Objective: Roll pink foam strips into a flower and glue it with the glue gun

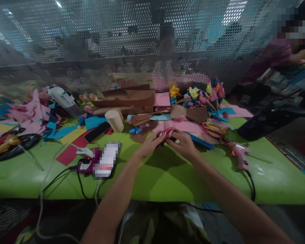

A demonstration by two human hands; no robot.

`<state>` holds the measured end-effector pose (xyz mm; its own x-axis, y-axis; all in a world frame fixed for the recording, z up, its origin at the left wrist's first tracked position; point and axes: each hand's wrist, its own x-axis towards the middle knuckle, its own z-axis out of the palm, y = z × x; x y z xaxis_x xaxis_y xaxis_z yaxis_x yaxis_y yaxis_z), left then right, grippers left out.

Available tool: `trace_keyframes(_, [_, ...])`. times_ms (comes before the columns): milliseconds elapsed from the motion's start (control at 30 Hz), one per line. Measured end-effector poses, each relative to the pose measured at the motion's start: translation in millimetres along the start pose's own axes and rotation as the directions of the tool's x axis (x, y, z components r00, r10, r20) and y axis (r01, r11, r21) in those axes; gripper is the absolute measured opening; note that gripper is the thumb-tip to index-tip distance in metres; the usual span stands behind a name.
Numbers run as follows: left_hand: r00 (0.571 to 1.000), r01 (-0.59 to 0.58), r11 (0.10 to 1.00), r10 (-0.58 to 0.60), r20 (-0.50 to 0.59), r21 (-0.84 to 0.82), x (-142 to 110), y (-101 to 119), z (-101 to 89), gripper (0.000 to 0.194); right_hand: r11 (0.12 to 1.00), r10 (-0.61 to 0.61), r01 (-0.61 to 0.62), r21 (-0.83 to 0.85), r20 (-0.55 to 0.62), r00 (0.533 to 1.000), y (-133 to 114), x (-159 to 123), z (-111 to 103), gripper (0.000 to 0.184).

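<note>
Both my hands meet over the middle of the green table [165, 176], holding a pink paper flower [167, 132] with layered petals. My left hand [150, 144] has its fingers closed on the flower's left side. On the other side, my right hand [183, 144] pinches the flower, its fingers curled around the petals. The underside of the flower is hidden by the fingers. Just behind lie pink paper sheets [190, 126] and a crumpled shiny blue wrapper [135, 130]. Scissors with yellow handles [216, 129] rest to the right of my right hand.
Finished paper flowers [213, 95] stand at the back right. A pink glue gun [242, 157] lies right, a dark bottle [256, 123] behind it. Left are a phone [107, 161], a purple power strip [86, 166] with cables, a cardboard tube [115, 120] and another glue gun [7, 144]. A person sits far right.
</note>
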<state>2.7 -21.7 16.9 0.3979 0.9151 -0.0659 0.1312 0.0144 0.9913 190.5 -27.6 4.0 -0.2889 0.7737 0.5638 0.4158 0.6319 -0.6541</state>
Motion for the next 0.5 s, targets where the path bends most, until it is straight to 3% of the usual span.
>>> trace_keyframes(500, [1.000, 0.024, 0.998, -0.023, -0.009, 0.054, -3.2, 3.2, -1.7, 0.057, 0.991, 0.077, -0.074, 0.113, -0.019, 0.997, 2.1, -0.4, 4.2, 0.016])
